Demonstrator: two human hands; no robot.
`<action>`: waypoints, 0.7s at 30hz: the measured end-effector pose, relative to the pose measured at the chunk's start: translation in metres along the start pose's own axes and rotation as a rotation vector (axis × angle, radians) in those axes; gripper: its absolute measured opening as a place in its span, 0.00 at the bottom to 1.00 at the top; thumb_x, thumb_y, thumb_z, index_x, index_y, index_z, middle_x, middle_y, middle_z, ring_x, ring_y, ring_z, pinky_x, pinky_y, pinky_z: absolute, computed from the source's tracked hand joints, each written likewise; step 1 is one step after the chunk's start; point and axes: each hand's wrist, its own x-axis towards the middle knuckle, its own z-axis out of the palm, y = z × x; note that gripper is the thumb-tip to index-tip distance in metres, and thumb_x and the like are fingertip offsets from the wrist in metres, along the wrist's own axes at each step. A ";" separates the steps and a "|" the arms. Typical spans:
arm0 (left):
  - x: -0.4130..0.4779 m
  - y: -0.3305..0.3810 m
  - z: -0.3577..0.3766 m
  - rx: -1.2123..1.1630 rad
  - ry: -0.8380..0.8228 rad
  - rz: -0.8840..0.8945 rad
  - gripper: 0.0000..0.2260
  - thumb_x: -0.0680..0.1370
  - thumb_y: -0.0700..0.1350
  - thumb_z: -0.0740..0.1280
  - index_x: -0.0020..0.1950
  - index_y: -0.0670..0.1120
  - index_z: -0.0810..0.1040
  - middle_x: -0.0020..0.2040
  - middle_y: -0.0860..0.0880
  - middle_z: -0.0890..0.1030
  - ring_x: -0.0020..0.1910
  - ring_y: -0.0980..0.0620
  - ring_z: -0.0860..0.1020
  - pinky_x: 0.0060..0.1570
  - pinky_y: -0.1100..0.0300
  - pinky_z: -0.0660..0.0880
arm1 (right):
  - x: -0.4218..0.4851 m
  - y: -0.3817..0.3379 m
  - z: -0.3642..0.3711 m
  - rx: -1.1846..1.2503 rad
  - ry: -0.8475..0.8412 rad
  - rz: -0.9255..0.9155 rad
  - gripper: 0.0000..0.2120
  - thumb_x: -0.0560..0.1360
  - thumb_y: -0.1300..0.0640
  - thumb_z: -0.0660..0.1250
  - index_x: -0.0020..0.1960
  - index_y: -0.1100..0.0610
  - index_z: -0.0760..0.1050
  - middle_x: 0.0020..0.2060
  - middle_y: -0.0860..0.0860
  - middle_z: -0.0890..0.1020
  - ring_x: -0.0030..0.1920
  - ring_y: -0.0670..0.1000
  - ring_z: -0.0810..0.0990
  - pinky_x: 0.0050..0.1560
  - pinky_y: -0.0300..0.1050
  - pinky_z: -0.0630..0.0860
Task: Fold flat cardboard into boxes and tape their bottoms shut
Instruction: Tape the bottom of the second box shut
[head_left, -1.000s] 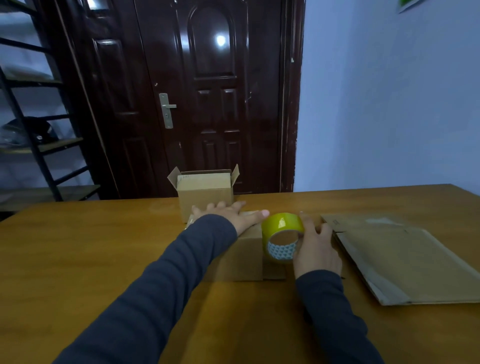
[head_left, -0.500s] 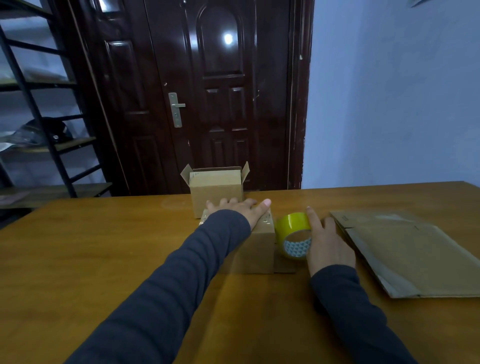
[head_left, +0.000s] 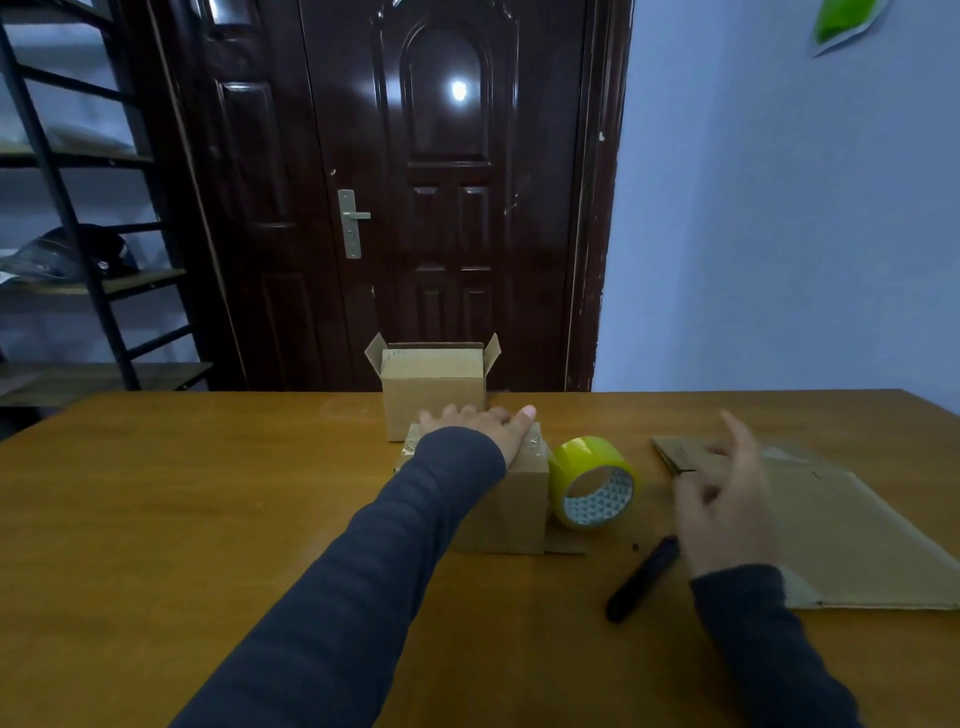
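While left hand (head_left: 485, 428) presses, box (head_left: 511, 506) upside-down

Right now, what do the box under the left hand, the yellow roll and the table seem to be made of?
Box under the left hand: brown cardboard, matte, with a glossy strip on top, probably clear tape.
Yellow roll: looks like plastic packing tape, shiny, on a patterned inner core.
Table: wood or wood veneer, smooth, slightly glossy; faint grain and soft reflections show.

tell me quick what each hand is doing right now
Left hand: open, flat on the box.
Right hand: open, holding nothing, beside the tape roll.
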 end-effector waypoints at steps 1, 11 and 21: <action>0.001 -0.001 0.001 -0.001 0.002 0.006 0.33 0.76 0.67 0.36 0.73 0.56 0.63 0.72 0.45 0.67 0.72 0.40 0.61 0.68 0.35 0.50 | 0.000 -0.003 -0.009 -0.030 0.019 0.034 0.24 0.77 0.55 0.62 0.71 0.52 0.59 0.56 0.54 0.76 0.51 0.55 0.77 0.50 0.56 0.78; 0.000 -0.002 0.000 -0.012 0.197 0.139 0.30 0.69 0.75 0.50 0.65 0.62 0.71 0.66 0.49 0.71 0.67 0.45 0.64 0.64 0.41 0.59 | -0.047 -0.010 0.005 -0.785 -0.596 0.228 0.43 0.75 0.35 0.53 0.77 0.56 0.38 0.64 0.53 0.73 0.53 0.51 0.77 0.46 0.44 0.76; -0.006 0.040 -0.002 -0.089 0.079 -0.047 0.23 0.77 0.60 0.55 0.63 0.45 0.74 0.60 0.44 0.78 0.60 0.43 0.74 0.69 0.41 0.61 | -0.045 -0.001 -0.003 -0.591 -0.454 0.339 0.32 0.78 0.46 0.58 0.74 0.60 0.50 0.54 0.54 0.78 0.46 0.55 0.80 0.38 0.44 0.68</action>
